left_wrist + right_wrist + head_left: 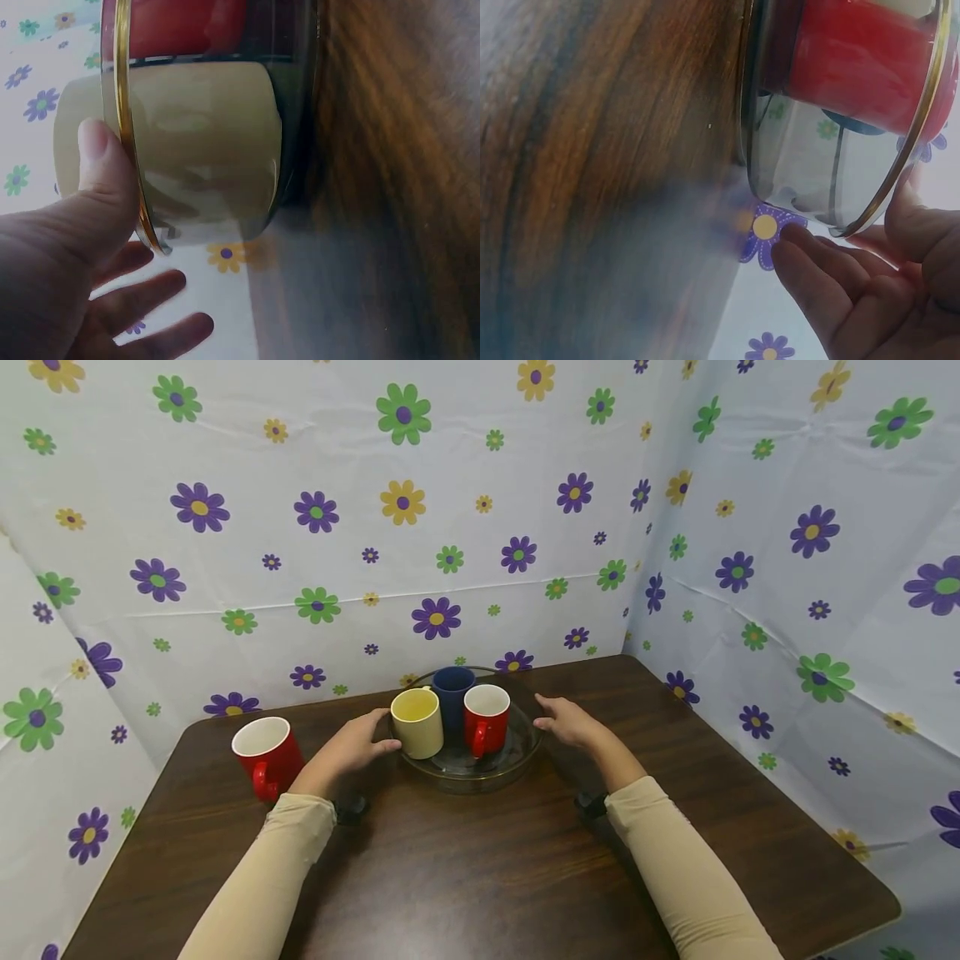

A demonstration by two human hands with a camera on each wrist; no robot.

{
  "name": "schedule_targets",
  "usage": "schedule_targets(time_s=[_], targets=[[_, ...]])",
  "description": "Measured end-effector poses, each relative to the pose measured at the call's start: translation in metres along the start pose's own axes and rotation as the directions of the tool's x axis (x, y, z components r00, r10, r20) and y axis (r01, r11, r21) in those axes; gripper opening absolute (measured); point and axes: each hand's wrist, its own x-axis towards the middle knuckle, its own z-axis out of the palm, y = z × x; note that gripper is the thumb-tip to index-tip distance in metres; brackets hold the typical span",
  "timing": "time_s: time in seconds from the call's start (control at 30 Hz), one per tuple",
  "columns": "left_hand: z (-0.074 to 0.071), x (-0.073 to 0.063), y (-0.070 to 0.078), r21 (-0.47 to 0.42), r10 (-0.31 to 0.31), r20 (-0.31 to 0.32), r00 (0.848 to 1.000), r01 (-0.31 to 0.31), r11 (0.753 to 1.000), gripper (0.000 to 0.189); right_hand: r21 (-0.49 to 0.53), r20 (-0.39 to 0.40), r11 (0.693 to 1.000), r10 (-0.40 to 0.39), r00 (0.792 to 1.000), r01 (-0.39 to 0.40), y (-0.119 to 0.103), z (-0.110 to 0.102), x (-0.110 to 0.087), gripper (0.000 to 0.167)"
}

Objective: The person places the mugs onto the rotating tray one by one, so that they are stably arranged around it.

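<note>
A round clear glass dish [468, 783] with a gold rim sits on the table, bearing a yellow mug [417, 735], a dark blue mug [454, 681] and a red mug [487, 718]. My left hand [356, 743] is at the dish's left side; its thumb lies over the rim beside the yellow mug, and the other fingers spread outside, as the left wrist view shows. At the opposite side is my right hand [573, 722], thumb by the rim and fingers extended near the outer wall. How firmly either hand touches the glass I cannot tell.
Another red mug [273, 756] with a white inside stands on the left of the dark wooden table [465, 877], beside my left forearm. Flower-printed white sheeting [480, 527] hangs behind the table and along its sides.
</note>
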Motion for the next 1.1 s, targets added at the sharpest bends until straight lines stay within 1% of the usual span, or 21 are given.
schedule_targets(time_s=[0.1, 0.17, 0.23, 0.33, 0.43, 0.6, 0.73, 0.87, 0.97, 1.03, 1.1], targets=[[0.004, -0.002, 0.004, -0.002, 0.018, 0.019, 1.000, -0.018, 1.000, 0.071, -0.029, -0.032, 1.000, 0.006, 0.999, -0.007, 0.000, -0.001, 0.001, 0.061], [0.007, -0.003, 0.006, -0.002, 0.019, 0.028, 0.999, -0.019, 1.000, 0.070, -0.041, -0.051, 0.999, 0.014, 0.999, -0.016, 0.000, -0.001, 0.002, 0.060], [0.009, -0.004, 0.009, -0.004, 0.018, 0.028, 0.999, -0.018, 1.000, 0.069, -0.044, -0.064, 0.999, 0.026, 0.998, -0.029, 0.000, 0.000, 0.003, 0.058], [0.013, -0.004, 0.012, -0.027, -0.006, 0.024, 1.000, 0.007, 1.000, 0.068, -0.046, -0.071, 0.998, 0.044, 0.996, -0.048, 0.001, 0.000, 0.003, 0.057], [0.014, -0.007, 0.015, -0.058, -0.027, 0.025, 0.999, 0.028, 0.998, 0.068, -0.040, -0.048, 0.998, 0.040, 0.998, -0.041, -0.001, 0.000, 0.002, 0.060], [0.016, -0.018, 0.018, -0.097, -0.060, 0.047, 0.997, 0.064, 0.993, 0.072, -0.045, 0.022, 0.999, 0.011, 1.000, -0.010, -0.006, 0.000, 0.000, 0.071], [0.016, -0.023, 0.019, -0.101, -0.068, 0.049, 0.996, 0.073, 0.992, 0.075, -0.038, 0.029, 0.999, 0.005, 1.000, -0.004, -0.005, 0.001, 0.003, 0.072], [0.010, -0.027, 0.022, -0.053, -0.053, 0.054, 0.997, 0.056, 0.997, 0.073, -0.040, 0.015, 0.999, 0.020, 1.000, -0.020, -0.001, 0.000, 0.005, 0.069], [-0.003, -0.038, 0.025, 0.014, -0.053, 0.040, 0.998, 0.052, 0.999, 0.064, -0.035, 0.008, 0.999, 0.032, 0.999, -0.032, 0.000, 0.000, 0.005, 0.067], [-0.014, -0.050, 0.026, 0.073, -0.059, 0.002, 0.998, 0.058, 0.996, 0.053, -0.031, 0.002, 0.999, 0.034, 0.999, -0.034, -0.001, -0.001, 0.006, 0.066], [-0.028, -0.064, 0.028, 0.137, -0.088, -0.060, 0.994, 0.096, 0.986, 0.044, -0.034, -0.003, 0.999, 0.030, 1.000, -0.030, -0.001, -0.002, 0.006, 0.066]])
